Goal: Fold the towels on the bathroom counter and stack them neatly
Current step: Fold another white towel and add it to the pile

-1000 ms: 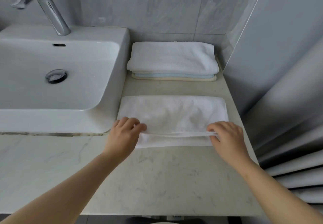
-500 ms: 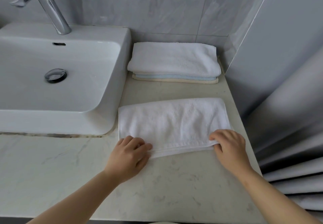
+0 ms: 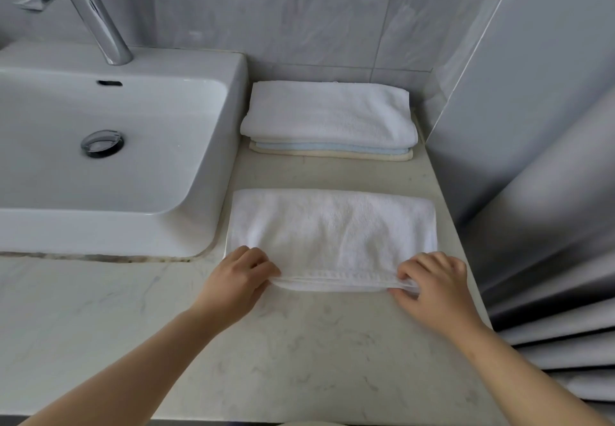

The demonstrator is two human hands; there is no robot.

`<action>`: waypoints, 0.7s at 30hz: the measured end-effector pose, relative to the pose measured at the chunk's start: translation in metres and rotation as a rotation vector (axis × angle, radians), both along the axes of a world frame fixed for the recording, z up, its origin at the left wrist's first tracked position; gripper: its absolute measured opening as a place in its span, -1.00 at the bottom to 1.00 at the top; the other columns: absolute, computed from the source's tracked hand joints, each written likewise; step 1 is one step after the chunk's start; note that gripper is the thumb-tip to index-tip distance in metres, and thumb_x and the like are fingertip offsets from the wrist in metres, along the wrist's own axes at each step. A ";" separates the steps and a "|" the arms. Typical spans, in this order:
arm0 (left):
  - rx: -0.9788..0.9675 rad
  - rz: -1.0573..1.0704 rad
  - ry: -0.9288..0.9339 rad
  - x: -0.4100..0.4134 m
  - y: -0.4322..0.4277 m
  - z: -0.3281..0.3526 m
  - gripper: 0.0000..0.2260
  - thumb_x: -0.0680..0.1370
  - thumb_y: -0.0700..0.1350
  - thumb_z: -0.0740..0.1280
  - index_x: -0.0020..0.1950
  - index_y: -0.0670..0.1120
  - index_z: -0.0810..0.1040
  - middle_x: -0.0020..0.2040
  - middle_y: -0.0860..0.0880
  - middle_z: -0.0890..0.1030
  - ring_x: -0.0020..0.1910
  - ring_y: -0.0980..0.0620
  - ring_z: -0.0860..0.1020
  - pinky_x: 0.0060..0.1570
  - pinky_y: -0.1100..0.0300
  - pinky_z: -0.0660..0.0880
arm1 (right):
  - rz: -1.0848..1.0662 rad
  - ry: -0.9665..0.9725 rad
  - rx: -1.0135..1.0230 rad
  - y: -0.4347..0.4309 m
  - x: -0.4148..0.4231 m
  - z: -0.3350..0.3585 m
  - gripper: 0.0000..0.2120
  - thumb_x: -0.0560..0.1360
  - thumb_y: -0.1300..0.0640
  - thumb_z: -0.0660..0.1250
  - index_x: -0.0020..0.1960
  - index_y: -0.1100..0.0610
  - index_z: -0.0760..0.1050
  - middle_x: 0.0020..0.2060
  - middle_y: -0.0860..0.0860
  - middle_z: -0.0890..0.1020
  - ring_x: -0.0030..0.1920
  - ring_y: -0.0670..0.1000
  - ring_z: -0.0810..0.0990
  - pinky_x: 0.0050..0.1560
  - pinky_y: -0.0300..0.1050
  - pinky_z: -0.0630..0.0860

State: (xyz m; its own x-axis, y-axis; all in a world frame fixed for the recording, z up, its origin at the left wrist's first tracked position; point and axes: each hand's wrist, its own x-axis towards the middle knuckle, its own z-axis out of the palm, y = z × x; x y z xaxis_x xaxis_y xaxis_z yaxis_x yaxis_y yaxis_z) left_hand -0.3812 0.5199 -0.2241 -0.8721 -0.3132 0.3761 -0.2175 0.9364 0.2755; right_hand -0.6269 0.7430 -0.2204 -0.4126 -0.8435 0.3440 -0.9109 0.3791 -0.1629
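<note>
Nearest the viewer, the front hem of a folded white towel is pinched at both ends, the left corner by the left hand and the right corner by the right hand. The fingers of each are curled over the edge and closed on the cloth. The rest of the towel is laid flat on the pale marbled surface, just right of the white sink. Farther back, against the grey tiled wall, a stack of folded towels is set apart from it, white on top of light blue and cream.
</note>
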 end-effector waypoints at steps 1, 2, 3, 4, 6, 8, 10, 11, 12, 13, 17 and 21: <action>0.035 -0.006 -0.022 0.000 0.002 0.002 -0.79 0.46 -0.09 0.20 -0.17 -0.07 0.63 -0.25 0.02 0.54 -0.34 0.03 0.52 -0.38 0.31 0.44 | 0.010 0.006 -0.001 0.001 0.001 -0.001 -0.79 0.28 -0.14 0.22 -0.35 -0.02 0.49 -0.39 -0.17 0.47 -0.27 -0.06 0.46 -0.14 -0.18 0.11; 0.064 -0.008 -0.037 0.001 0.002 0.003 -0.79 0.44 -0.10 0.19 -0.18 -0.07 0.63 -0.25 0.03 0.54 -0.36 0.04 0.54 -0.41 0.32 0.45 | 0.024 0.009 -0.006 0.002 0.001 -0.003 -0.80 0.28 -0.13 0.23 -0.35 -0.02 0.49 -0.39 -0.17 0.47 -0.27 -0.09 0.42 -0.15 -0.18 0.11; 0.084 -0.008 -0.046 0.002 0.003 0.004 -0.78 0.44 -0.11 0.18 -0.18 -0.07 0.62 -0.25 0.03 0.54 -0.37 0.05 0.55 -0.43 0.32 0.46 | 0.040 0.002 -0.016 0.004 0.000 -0.005 -0.80 0.30 -0.12 0.23 -0.35 -0.02 0.49 -0.40 -0.17 0.47 -0.27 -0.10 0.39 -0.15 -0.18 0.13; 0.097 -0.008 -0.051 0.002 0.003 0.005 -0.78 0.44 -0.11 0.18 -0.18 -0.06 0.62 -0.25 0.04 0.54 -0.37 0.06 0.55 -0.44 0.32 0.46 | 0.057 -0.009 -0.035 0.005 -0.002 -0.006 -0.79 0.32 -0.12 0.23 -0.34 -0.01 0.51 -0.39 -0.17 0.48 -0.27 -0.09 0.40 -0.15 -0.16 0.17; 0.116 -0.010 -0.051 0.001 0.002 0.008 -0.79 0.43 -0.11 0.18 -0.20 -0.05 0.62 -0.26 0.05 0.54 -0.38 0.08 0.55 -0.47 0.30 0.47 | 0.085 -0.047 -0.101 0.006 -0.007 -0.006 -0.77 0.37 -0.07 0.23 -0.31 0.03 0.56 -0.38 -0.15 0.52 -0.28 -0.05 0.47 -0.13 -0.15 0.26; 0.099 -0.012 -0.060 0.001 0.003 0.011 -0.79 0.42 -0.11 0.18 -0.21 -0.03 0.62 -0.27 0.07 0.55 -0.38 0.10 0.54 -0.51 0.30 0.45 | 0.089 -0.041 -0.187 0.006 -0.009 0.000 -0.77 0.42 0.02 0.22 -0.26 0.09 0.60 -0.36 -0.09 0.56 -0.25 -0.05 0.46 -0.13 -0.16 0.29; 0.057 -0.016 -0.077 0.001 0.004 0.012 -0.79 0.41 -0.11 0.19 -0.23 0.00 0.63 -0.28 0.10 0.56 -0.37 0.11 0.54 -0.52 0.31 0.43 | 0.072 0.002 -0.242 0.006 -0.009 0.003 -0.79 0.43 0.12 0.21 -0.26 0.12 0.59 -0.35 -0.05 0.57 -0.22 -0.05 0.42 -0.12 -0.18 0.28; 0.046 -0.017 -0.084 0.001 0.005 0.012 -0.80 0.41 -0.11 0.20 -0.24 0.01 0.63 -0.29 0.12 0.56 -0.36 0.11 0.54 -0.50 0.31 0.44 | 0.073 0.010 -0.242 0.007 -0.008 0.003 -0.81 0.42 0.15 0.20 -0.27 0.10 0.57 -0.36 -0.05 0.57 -0.22 -0.05 0.42 -0.12 -0.20 0.26; 0.047 -0.020 -0.091 0.002 0.005 0.012 -0.81 0.41 -0.09 0.21 -0.25 0.03 0.62 -0.29 0.13 0.57 -0.36 0.10 0.54 -0.47 0.30 0.45 | 0.080 0.008 -0.228 0.008 -0.007 0.002 -0.83 0.39 0.17 0.19 -0.29 0.05 0.53 -0.38 -0.07 0.56 -0.24 -0.06 0.41 -0.12 -0.21 0.24; 0.051 -0.026 -0.092 0.001 0.005 0.012 -0.82 0.41 -0.07 0.22 -0.27 0.04 0.62 -0.30 0.14 0.57 -0.37 0.09 0.54 -0.44 0.28 0.47 | 0.083 -0.005 -0.205 0.009 -0.006 0.001 -0.86 0.36 0.16 0.18 -0.31 0.01 0.48 -0.42 -0.10 0.54 -0.27 -0.07 0.41 -0.12 -0.22 0.21; 0.006 0.012 0.000 -0.009 0.006 0.022 -0.79 0.47 -0.03 0.24 -0.25 -0.02 0.63 -0.26 0.07 0.58 -0.30 0.02 0.53 -0.32 0.17 0.49 | 0.016 -0.061 -0.185 0.001 -0.005 0.011 -0.78 0.38 0.07 0.17 -0.37 0.07 0.50 -0.52 -0.13 0.46 -0.45 -0.09 0.42 -0.15 -0.22 0.19; 0.021 0.166 -0.203 -0.028 0.007 0.030 -0.63 0.53 0.04 0.06 0.19 0.03 0.56 0.20 -0.06 0.55 0.19 -0.13 0.51 0.12 -0.01 0.45 | 0.019 -0.087 -0.032 -0.015 -0.001 0.013 -0.85 0.40 0.00 0.29 -0.24 0.02 0.59 -0.34 -0.14 0.58 -0.33 -0.01 0.54 -0.14 -0.14 0.30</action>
State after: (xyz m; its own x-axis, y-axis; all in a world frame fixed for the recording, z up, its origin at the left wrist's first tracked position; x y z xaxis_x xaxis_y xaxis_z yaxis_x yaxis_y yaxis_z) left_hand -0.4088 0.5268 -0.1946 -0.8652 -0.4638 0.1907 -0.4201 0.8780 0.2296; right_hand -0.6283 0.7276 -0.2075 -0.4263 -0.8406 0.3341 -0.8996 0.3553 -0.2537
